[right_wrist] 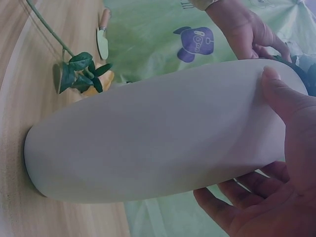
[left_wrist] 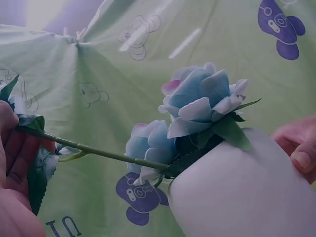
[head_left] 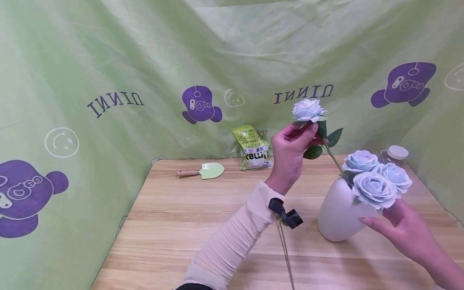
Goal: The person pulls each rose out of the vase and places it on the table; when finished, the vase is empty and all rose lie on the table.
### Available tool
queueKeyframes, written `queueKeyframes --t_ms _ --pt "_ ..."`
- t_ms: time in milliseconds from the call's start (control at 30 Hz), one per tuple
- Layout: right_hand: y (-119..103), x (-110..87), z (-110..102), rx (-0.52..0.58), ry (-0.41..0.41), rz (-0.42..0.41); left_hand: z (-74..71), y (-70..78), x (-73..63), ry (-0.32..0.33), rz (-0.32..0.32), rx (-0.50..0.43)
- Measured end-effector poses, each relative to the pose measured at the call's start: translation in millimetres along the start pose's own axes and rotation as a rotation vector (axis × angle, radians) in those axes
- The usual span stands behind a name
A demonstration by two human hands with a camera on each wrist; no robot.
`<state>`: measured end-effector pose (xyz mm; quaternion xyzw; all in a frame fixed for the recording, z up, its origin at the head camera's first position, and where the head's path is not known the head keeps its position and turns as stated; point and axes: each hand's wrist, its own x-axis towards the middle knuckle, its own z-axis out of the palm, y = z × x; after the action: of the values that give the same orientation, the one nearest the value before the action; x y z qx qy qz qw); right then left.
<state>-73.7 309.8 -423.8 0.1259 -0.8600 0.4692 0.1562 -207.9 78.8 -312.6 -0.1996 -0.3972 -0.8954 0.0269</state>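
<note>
Rose (head_left: 309, 109), pale blue, on a thin green stem (head_left: 331, 157): sits right of frame centre in the head view, bloom raised above the white vase (head_left: 335, 211), lower stem running down into the vase mouth. Left hand (head_left: 291, 149) pinches the stem just under the bloom, among the leaves. Judged artificial: light, petals soft, stem springy and likely to bend; best taken on the stem below the leaves, not by the petals.

Vase stands on the wooden counter (head_left: 203, 213), lower right, already carrying three more blue roses (head_left: 375, 177). Right hand (head_left: 402, 231) curls around its right side, thumb on the wall. Surface looks smooth and matt, possibly slippery, and top-heavy with blooms.

Further back: green trowel (head_left: 206, 170), green bag (head_left: 253, 148), lidded jar (head_left: 396, 153) half hidden behind the roses.

Unclear: stem end inside the vase; bag lettering; the loose stem (head_left: 286, 253) cut off at the bottom edge.
</note>
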Motion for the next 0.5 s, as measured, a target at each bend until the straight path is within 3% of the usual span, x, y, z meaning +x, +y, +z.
queueKeyframes --t_ms 500 --pt "-7 2.1 2 0.019 0.013 -0.026 -11.7 -0.6 8.0 0.072 0.01 -0.098"
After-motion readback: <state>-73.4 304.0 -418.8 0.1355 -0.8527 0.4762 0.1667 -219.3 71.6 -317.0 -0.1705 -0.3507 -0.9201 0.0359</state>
